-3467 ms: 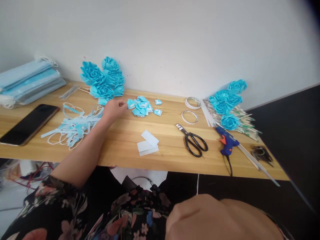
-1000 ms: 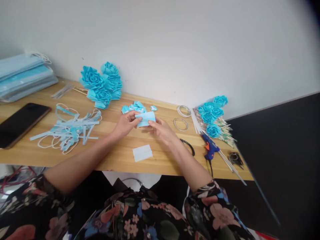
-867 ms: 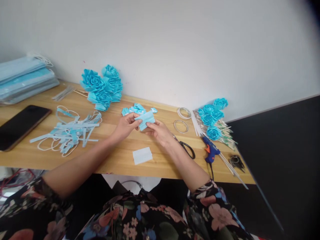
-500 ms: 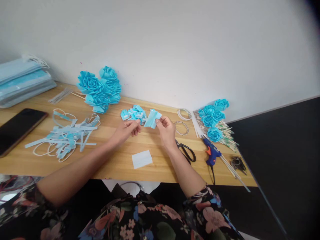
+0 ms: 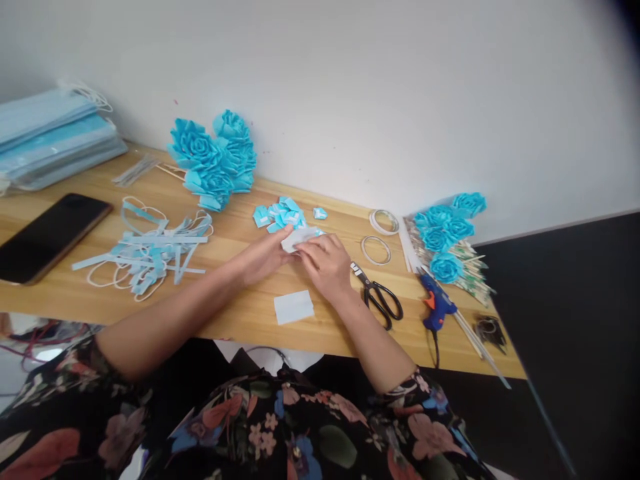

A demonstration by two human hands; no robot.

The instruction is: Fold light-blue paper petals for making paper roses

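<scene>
A small piece of mask fabric (image 5: 299, 238), white side up, is held between my hands above the middle of the table. My left hand (image 5: 270, 257) grips its left edge, while the fingers of my right hand (image 5: 325, 263) pinch it from the near right. Just beyond my hands lies a pile of folded blue petals (image 5: 287, 215), with a lone blue petal (image 5: 320, 213) to its right. A flat white fabric piece (image 5: 294, 307) rests on the wood nearer to me. Black-handled scissors (image 5: 383, 298) lie by my right wrist.
Left: a phone (image 5: 53, 233), cut mask straps (image 5: 150, 250), stacked masks (image 5: 55, 140) and blue fabric roses (image 5: 215, 160). Right: tape rolls (image 5: 376, 250), a blue glue gun (image 5: 439, 307), thin sticks (image 5: 473, 337) and more roses (image 5: 445, 230). A wall (image 5: 350, 100) stands behind the table.
The fabric piece was in my right hand, blue side showing; now its white side shows and both hands hold it. My left hand has come to it. The view has shifted slightly.
</scene>
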